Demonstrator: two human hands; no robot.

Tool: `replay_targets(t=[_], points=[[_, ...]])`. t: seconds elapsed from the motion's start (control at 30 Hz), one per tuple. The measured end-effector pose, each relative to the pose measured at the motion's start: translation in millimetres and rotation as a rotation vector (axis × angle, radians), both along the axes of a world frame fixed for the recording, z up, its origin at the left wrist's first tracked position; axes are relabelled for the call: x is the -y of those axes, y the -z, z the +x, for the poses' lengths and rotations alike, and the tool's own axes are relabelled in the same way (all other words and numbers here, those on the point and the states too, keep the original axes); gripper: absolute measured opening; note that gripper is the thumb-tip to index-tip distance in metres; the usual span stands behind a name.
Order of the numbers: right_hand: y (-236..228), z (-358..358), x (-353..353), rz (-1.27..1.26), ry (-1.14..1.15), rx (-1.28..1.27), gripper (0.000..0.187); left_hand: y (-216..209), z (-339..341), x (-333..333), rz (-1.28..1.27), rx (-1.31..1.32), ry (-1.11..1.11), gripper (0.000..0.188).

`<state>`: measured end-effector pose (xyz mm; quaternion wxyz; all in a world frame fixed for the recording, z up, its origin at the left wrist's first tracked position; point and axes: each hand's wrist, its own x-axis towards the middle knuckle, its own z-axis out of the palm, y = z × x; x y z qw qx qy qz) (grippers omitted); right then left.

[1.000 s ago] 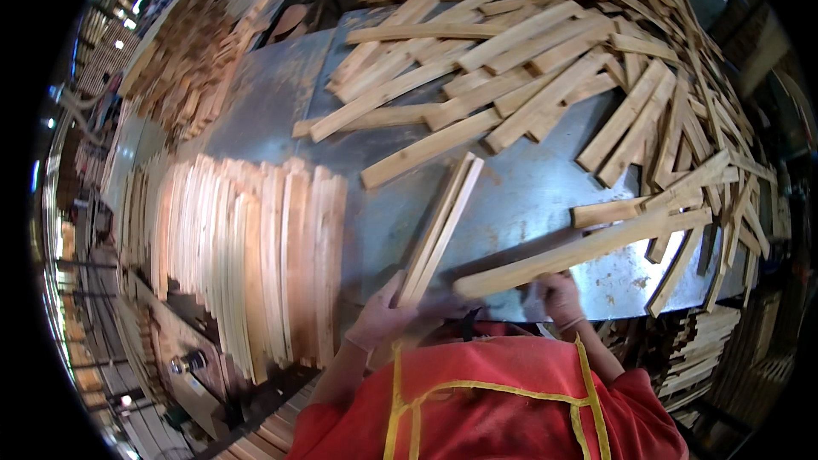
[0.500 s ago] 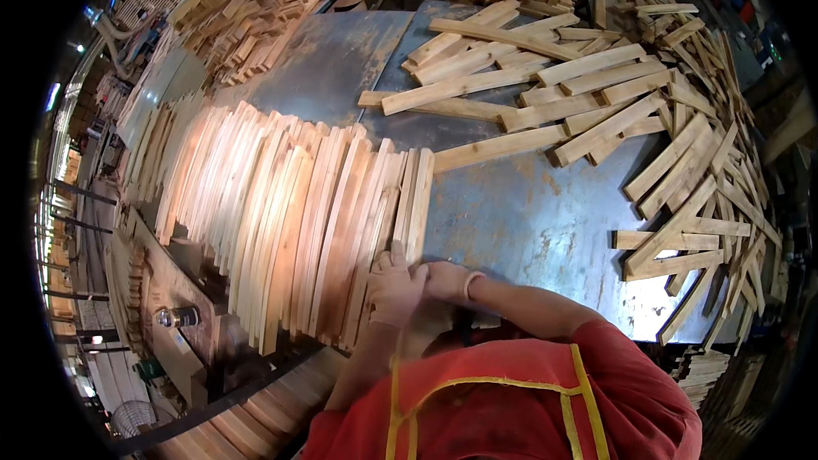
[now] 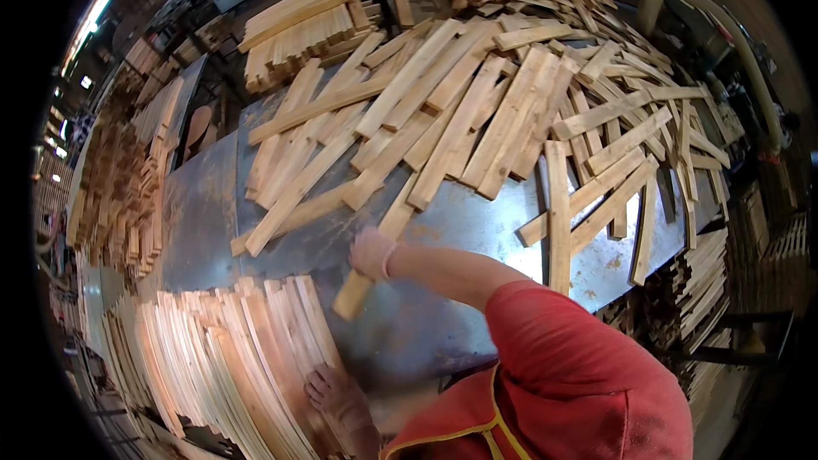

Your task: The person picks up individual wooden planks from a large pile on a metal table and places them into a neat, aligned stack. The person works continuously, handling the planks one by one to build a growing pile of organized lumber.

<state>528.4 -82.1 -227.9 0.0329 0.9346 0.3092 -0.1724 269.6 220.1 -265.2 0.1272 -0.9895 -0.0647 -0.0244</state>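
Observation:
A tight row of pale wooden slats stands side by side at the lower left. My left hand rests against the right end of that row, its fingers spread over the last slats. Farther forward, my right hand is closed over a single wooden slat, which lies slantwise on the metal tabletop. That slat's far end reaches up to the loose pile of slats. My palm and fingers cover its middle.
A neat stack of slats is at the back, left of centre. More stacked wood stands at the far left. Loose slats spread across the table's right side, some jutting past its edge. Bundled wood sits beyond that edge.
My view has swung right. My right hand has left the row's end beside my left hand and reached forward onto a loose slat. My left hand remains at the row.

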Motion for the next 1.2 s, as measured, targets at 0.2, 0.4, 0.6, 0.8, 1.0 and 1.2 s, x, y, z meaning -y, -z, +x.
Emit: replay_targets(t=[0.2, 0.4, 0.6, 0.8, 1.0, 1.2], points=[[-35, -142, 89, 0.791, 0.235, 0.243, 0.033, -13, 20, 13, 0.033, -0.008, 0.118, 0.085], [-24, -228, 260, 0.359, 1.101, 0.622, 0.063, -35, 36, 133, -0.443, -0.232, 0.364, 0.094], [14, -251, 264, 0.459, 1.496, 0.301, 0.076, -36, 79, 149, -0.41, -0.48, 0.203, 0.089], [-4, -229, 126, 1.112, 1.105, 0.133, 0.072, -39, -1, 51, -1.175, -0.497, 0.271, 0.055], [14, -184, 12, 1.139, 1.188, -0.208, 0.049, -82, -50, -12, -0.465, -0.137, 0.973, 0.039], [29, -175, -104, 0.841, 0.665, -0.522, 0.048, -109, -68, -1, -0.488, -0.3, 0.548, 0.041]])
